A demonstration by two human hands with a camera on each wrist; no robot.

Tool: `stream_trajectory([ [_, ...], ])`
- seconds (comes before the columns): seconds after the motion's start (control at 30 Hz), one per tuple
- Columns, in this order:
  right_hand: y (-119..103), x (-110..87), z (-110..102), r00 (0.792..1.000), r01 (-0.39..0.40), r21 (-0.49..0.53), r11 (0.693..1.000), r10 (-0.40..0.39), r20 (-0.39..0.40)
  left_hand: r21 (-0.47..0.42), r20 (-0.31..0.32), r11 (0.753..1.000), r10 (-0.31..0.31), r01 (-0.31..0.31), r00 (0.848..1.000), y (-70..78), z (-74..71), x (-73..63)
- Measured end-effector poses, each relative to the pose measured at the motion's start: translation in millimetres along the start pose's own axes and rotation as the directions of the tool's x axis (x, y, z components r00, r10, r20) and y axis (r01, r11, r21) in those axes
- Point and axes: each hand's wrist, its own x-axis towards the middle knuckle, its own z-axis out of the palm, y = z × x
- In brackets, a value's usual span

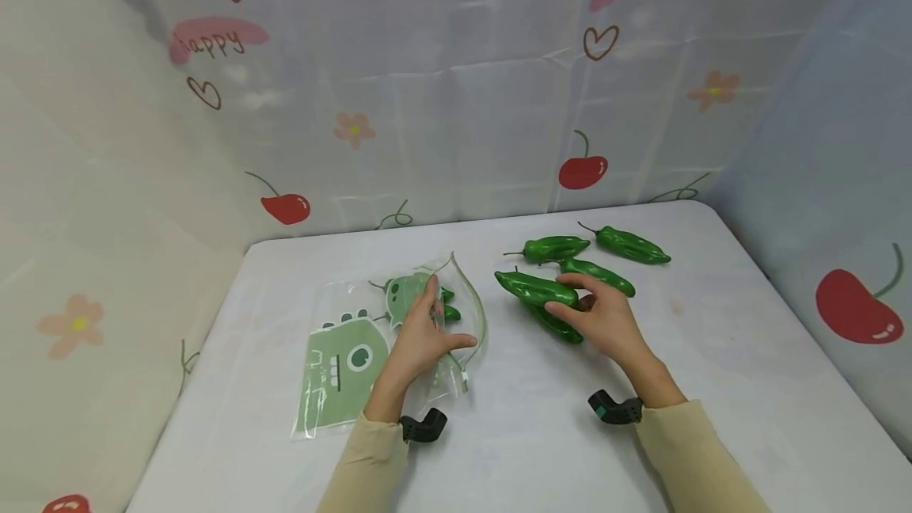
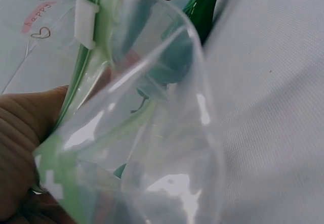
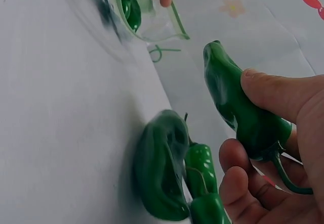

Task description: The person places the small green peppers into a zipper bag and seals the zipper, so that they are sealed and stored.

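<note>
My right hand [image 1: 604, 315] pinches a green pepper [image 1: 530, 288] between thumb and fingers, near its stem end. In the right wrist view this pepper [image 3: 230, 95] points away from the palm, its stem hanging by the fingers. Another green pepper [image 1: 559, 327] lies just below it on the table. My left hand [image 1: 420, 335] is spread at the mouth of a clear zip bag [image 1: 342, 374] with a green cartoon print, thumb against the green zip rim [image 1: 479, 311]. Green peppers [image 1: 450, 313] show inside the bag. The white zip slider [image 2: 86, 23] sits on the rim.
Three more green peppers lie behind the right hand: one pepper [image 1: 556, 248] at back left, one pepper [image 1: 632, 245] at back right, one pepper [image 1: 602, 274] nearer. The white table [image 1: 527, 442] ends at a printed curtain [image 1: 484, 141], with curtain walls on both sides.
</note>
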Motion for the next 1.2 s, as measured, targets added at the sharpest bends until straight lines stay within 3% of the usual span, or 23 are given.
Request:
stream_trajectory([
  [0.27, -10, 4.9, 19, 0.999, 0.031, 0.024, 0.999, -0.031, 0.032, -0.013, -0.006, 1.0, 0.026, -0.026, 1.0, 0.6, -1.7, -1.1],
  [0.53, -23, 10.0, 37, 0.995, 0.048, 0.062, 0.997, -0.053, 0.08, 0.008, -0.021, 1.0, 0.004, -0.004, 1.0, 0.2, -2.6, -2.5],
  [0.83, -29, 12.5, 53, 0.985, 0.116, 0.057, 0.992, -0.122, 0.124, 0.001, -0.018, 1.0, 0.026, -0.026, 1.0, 1.8, -6.4, -2.3],
  [1.2, -26, 10.1, 62, 0.981, 0.105, 0.048, 0.993, -0.111, 0.161, -0.008, -0.021, 1.0, 0.012, -0.012, 1.0, 0.0, -6.0, -1.7],
])
